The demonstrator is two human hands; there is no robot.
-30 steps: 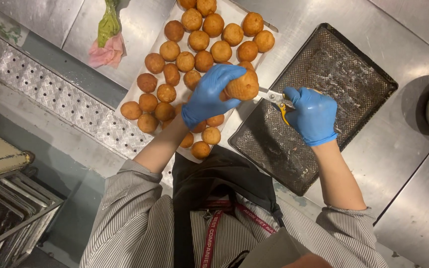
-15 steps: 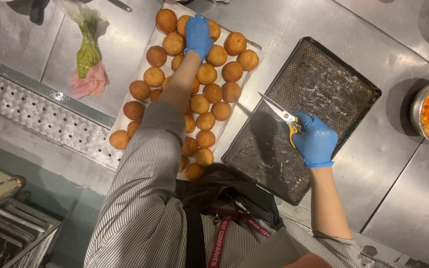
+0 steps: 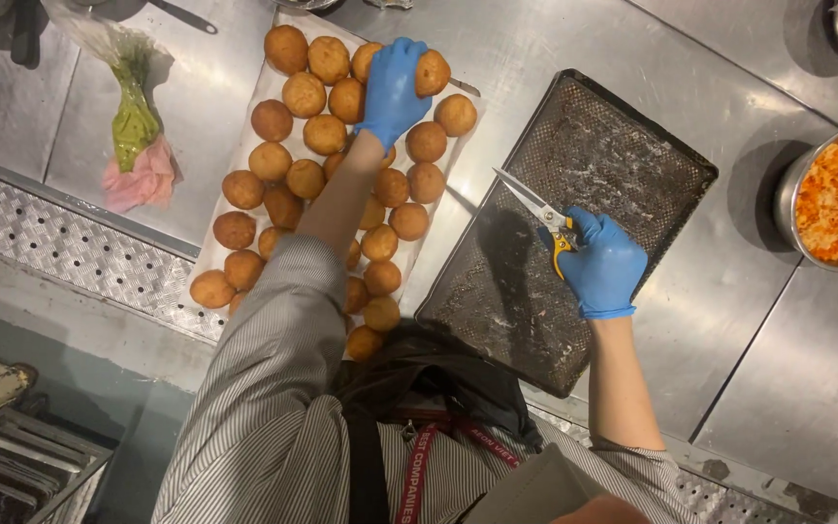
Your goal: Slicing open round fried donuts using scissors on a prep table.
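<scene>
Two blue-gloved hands are ours in the head view, looking straight down on a steel counter [image 3: 729, 320]. Our left hand [image 3: 392, 89] reaches far forward over a long white tray [image 3: 244, 165] crowded with golden-brown fried balls, and its fingers are curled around one fried ball [image 3: 431, 73] at the tray's far right corner; whether that ball is lifted or resting on the tray we cannot tell. Just beside it, nearer to us, sits another ball [image 3: 456, 114] at the tray's right edge, and more balls run in rows down the tray toward our striped sleeve [image 3: 273, 388], which covers part of them. Our right hand [image 3: 605, 264] is closed around the yellow handles of a pair of scissors [image 3: 535, 209], whose blades stand slightly apart and point up and to the left. That hand hovers over a dark, crumb-dusted baking sheet [image 3: 623, 155] set at an angle just right of the white tray, well apart from the ball in our left hand. On the far right of the counter a round metal bowl [image 3: 786, 199] holds an orange and white shredded mixture. At the upper left lies a clear piping bag [image 3: 134, 121] of green paste on top of a pink cloth [image 3: 143, 182]. A perforated metal strip [image 3: 60, 257] runs along the counter's near edge.
</scene>
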